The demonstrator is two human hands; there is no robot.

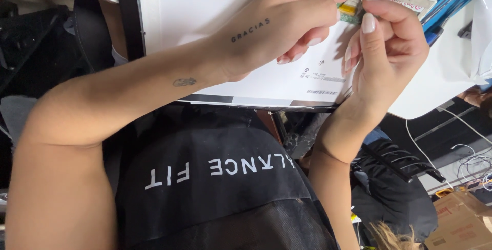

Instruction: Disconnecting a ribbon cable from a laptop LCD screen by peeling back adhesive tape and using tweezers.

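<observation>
Both grips pinch the tape strip point(353, 11) on the white panel point(205, 14), upper right of frame. Left hand point(287, 24) and right hand point(387, 45) meet there; the strip looks partly lifted, mostly stuck.

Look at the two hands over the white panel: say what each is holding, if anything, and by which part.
Both the left hand and right hand pinch the small green strip at the top edge of the white panel, one from each side.

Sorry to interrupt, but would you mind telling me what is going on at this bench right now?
A person is working on a flat white panel that lies face down in front of them. Both hands meet at its far edge: the left hand and the right hand pinch at a small green circuit strip with a yellow patch there. A cardboard box sits on the floor to the right.
</observation>
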